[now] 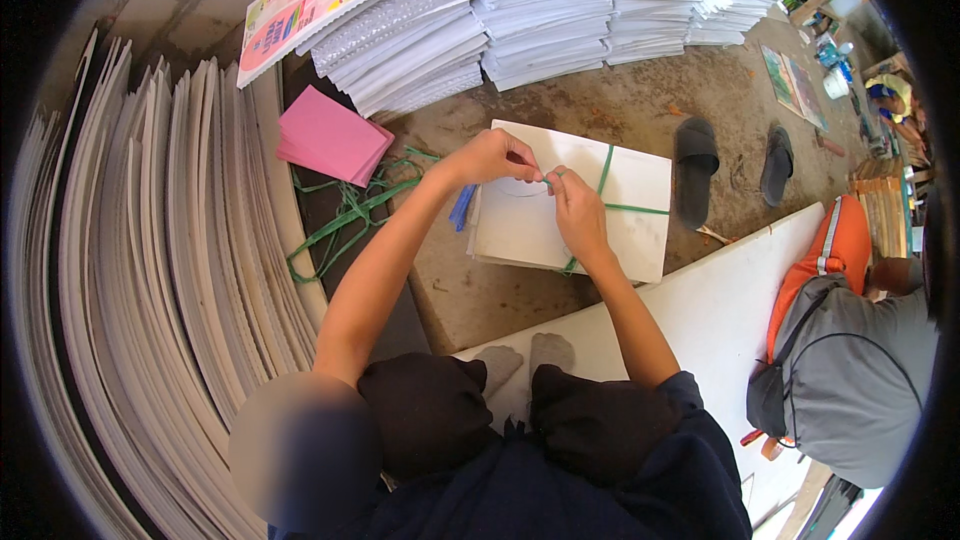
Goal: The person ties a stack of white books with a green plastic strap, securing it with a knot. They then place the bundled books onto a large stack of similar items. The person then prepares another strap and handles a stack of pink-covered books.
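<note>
A stack of white sheets (635, 245) lies on the floor in front of me, with a flat green plastic strap (637, 208) crossing its right part. My left hand (495, 157) comes over the stack's far left corner, its fingers closed in a pinch on the strap. Beside it, my right hand (580, 208) also pinches the green strap, the fingertips of both hands almost touching above the top sheet. The exact knot or loop between the fingers is too small to make out. A blue strip (462, 208) sticks out at the stack's left edge.
Loose green strapping (350, 215) and pink cards (335, 135) lie to the left, beside tall upright sheets (190, 230). Piles of white sheets (550, 10) stand at the back. Black sandals (695, 172) are on the right, near another person in grey (850, 380).
</note>
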### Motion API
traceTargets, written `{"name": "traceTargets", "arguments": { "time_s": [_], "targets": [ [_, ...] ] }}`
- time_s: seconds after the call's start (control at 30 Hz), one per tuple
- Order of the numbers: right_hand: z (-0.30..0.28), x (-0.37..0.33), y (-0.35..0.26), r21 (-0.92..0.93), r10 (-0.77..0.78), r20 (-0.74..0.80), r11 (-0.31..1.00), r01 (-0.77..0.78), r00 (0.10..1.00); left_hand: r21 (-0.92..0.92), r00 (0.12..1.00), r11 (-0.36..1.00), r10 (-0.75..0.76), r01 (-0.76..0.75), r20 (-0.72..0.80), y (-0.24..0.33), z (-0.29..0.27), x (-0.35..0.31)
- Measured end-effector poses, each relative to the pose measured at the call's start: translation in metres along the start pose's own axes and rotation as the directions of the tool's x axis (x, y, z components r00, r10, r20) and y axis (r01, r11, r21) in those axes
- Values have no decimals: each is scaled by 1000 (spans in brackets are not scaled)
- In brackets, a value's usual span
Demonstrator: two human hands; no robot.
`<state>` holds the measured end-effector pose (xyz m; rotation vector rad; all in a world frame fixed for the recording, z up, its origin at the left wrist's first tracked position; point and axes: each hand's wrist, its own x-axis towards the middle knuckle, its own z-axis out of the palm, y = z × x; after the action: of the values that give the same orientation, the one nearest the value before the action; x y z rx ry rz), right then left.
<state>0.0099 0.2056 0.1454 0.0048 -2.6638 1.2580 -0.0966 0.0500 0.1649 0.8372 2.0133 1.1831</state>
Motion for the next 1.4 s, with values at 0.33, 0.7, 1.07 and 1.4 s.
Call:
{"name": "traceTargets", "arguments": {
  "time_s": [0.33,0.7,1.07,1.4],
  "targets": [
    [3,15,1,-401,-345,-189,882,249,919,-55,842,967,186,-247,-506,-19,38,-11],
    [4,32,-5,-312,-325,-83,906,285,942,149,728,965,262,-218,-634,-15,53,-28],
    [16,55,-10,-98,-234,67,966,240,970,544,648,836,456,-77,-610,-12,50,-38],
    [17,64,-13,-9,93,219,996,-94,971,244,689,970,170,10,-705,-7,64,-32]
  ]
}}
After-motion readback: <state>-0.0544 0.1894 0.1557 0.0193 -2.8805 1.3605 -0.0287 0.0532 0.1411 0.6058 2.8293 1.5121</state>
